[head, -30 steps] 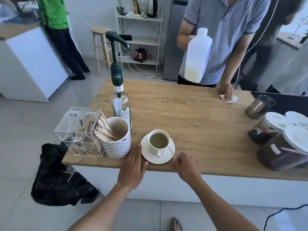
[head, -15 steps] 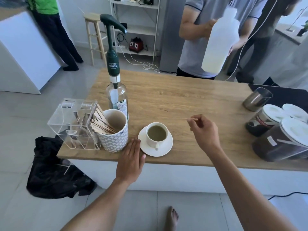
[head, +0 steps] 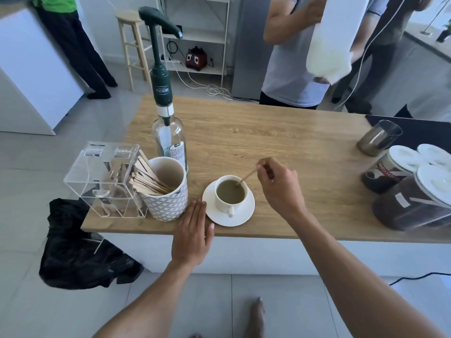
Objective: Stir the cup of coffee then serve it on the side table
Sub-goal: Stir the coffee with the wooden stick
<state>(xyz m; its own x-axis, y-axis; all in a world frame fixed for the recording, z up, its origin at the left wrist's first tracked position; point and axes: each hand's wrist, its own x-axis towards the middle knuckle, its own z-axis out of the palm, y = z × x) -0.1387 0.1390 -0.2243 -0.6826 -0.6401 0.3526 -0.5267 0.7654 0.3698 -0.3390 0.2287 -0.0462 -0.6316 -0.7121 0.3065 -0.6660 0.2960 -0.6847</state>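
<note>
**Stick in the coffee: the stirring begins**

And there it goes! Half a second ago the right hand (head: 278, 189) held the wooden stir stick (head: 247, 176) level above the counter (head: 268, 142). Now it has tipped the stick down, and the tip sits in the coffee at the far-right side of the cup (head: 230, 192). Thumb and fingertips pinch the stick's upper end, with the other fingers curled in. We judge the stirring is only starting. Serving lies ahead, and no side table is in view.

The left hand (head: 192, 237) has not budged. It lies flat on the counter's near edge, fingers straight and together, fingertips just beside the saucer (head: 246, 215). Whether they touch it, we cannot tell.

The cup is small, white, round and glazed, with its handle pointing towards us. It stands on a matching saucer near the front of the pale wood-grain counter. The coffee looks milky olive-brown. The stick is thin, pale wood, like those fanned in the diamond-patterned holder (head: 168, 203) to the left. Behind the holder stands a glass syrup bottle (head: 169, 140) with a green pump.
</note>
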